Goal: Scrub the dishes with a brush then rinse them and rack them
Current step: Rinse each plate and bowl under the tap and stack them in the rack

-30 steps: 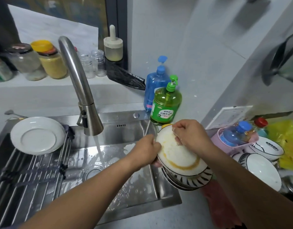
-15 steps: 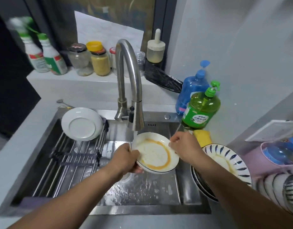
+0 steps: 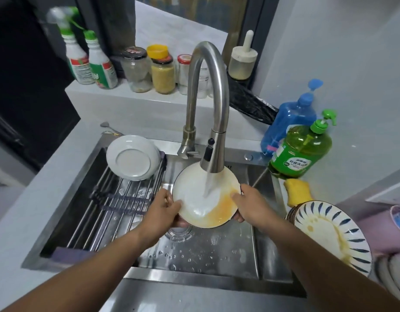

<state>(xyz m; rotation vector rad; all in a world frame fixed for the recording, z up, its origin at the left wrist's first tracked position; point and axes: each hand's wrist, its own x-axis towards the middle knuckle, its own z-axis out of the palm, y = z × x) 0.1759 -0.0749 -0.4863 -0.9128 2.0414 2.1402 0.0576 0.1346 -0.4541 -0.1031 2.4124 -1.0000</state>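
Observation:
A white plate smeared with orange sauce sits under the running faucet, over the steel sink. My left hand grips its left rim, thumb on top. My right hand grips the right rim, thumb on the sauce. Water hits the plate's middle. A stack of dirty blue-striped plates rests on the counter at right. One clean white plate leans upside down on the roll-up rack across the sink's left half. No brush is in view.
A yellow sponge lies by the sink's right edge. Green and blue soap bottles stand behind it. Jars and spray bottles line the back ledge. More striped bowls sit at far right.
Both hands lifted the sauce-smeared plate off the stack at right and carried it left under the running faucet. The water now washes over it.

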